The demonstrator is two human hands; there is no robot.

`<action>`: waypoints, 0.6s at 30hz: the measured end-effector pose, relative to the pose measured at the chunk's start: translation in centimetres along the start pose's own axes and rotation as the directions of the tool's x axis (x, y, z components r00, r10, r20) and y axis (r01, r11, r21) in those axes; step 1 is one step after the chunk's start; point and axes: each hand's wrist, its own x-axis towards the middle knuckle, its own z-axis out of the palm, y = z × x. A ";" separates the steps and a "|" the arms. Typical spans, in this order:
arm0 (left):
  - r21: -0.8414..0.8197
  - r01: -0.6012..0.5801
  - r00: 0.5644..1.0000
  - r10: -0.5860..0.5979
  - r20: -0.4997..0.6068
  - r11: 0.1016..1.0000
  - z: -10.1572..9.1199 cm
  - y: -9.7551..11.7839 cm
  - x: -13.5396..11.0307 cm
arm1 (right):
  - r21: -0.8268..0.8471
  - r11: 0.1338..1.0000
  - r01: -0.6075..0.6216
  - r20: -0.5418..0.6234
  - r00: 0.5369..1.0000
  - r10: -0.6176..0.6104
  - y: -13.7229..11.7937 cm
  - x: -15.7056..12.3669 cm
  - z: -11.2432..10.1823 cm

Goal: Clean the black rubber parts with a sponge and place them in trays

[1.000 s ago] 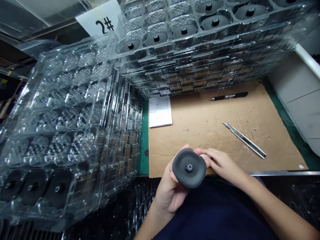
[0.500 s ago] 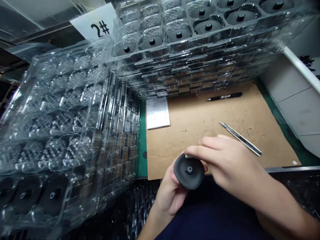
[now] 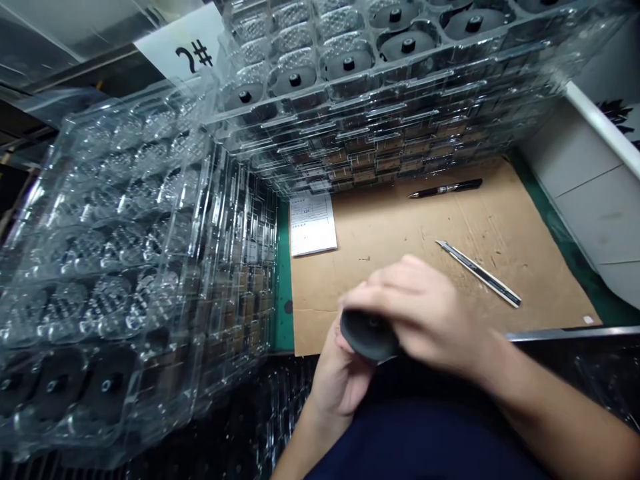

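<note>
My left hand (image 3: pixel 340 380) grips a dark grey rounded disc (image 3: pixel 364 337) from below, near the front edge of the cardboard sheet (image 3: pixel 400 240). My right hand (image 3: pixel 420 313) lies over the top of the disc with its fingers curled on the rim, hiding most of it. The right hand is blurred by motion. Both hands are over my dark blue lap.
A tall stack of clear plastic trays (image 3: pixel 115 267) stands at the left, with dark discs in its nearest row. Another tray stack (image 3: pixel 380 100) with discs on top stands behind. A pen (image 3: pixel 445 189), a slim utility knife (image 3: pixel 477 273) and a printed slip (image 3: pixel 313 223) lie on the cardboard. A white box (image 3: pixel 595 180) is at the right.
My right hand has come from the disc's right side over its top and now covers it. The disc's central hub no longer shows. The left hand keeps its hold.
</note>
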 end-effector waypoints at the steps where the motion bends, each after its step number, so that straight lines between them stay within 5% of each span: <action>1: -0.014 -0.019 1.000 0.019 0.023 1.000 0.0 0.2 -0.1 | 0.009 0.993 -0.114 -0.002 0.993 0.114 1.0 -0.5 0.0; 5: -0.069 -0.032 0.994 0.039 0.102 0.997 -0.3 0.9 -0.3 | 0.015 0.859 -0.511 0.109 0.855 0.507 5.6 -4.2 1.3; 10: -0.070 -0.020 0.995 0.027 0.099 0.997 0.1 1.1 -0.1 | 0.036 0.813 -0.581 0.170 0.805 0.568 7.5 -7.0 2.8; 14: -0.021 -0.016 0.999 0.017 0.051 1.000 0.6 0.8 0.1 | 0.073 0.832 -0.551 -0.115 0.824 0.555 3.4 -4.1 0.4; 18: 0.044 -0.056 0.998 0.057 -0.032 0.997 0.6 0.7 0.3 | 0.026 0.983 -0.179 -0.191 0.965 0.181 -1.7 -1.6 -0.2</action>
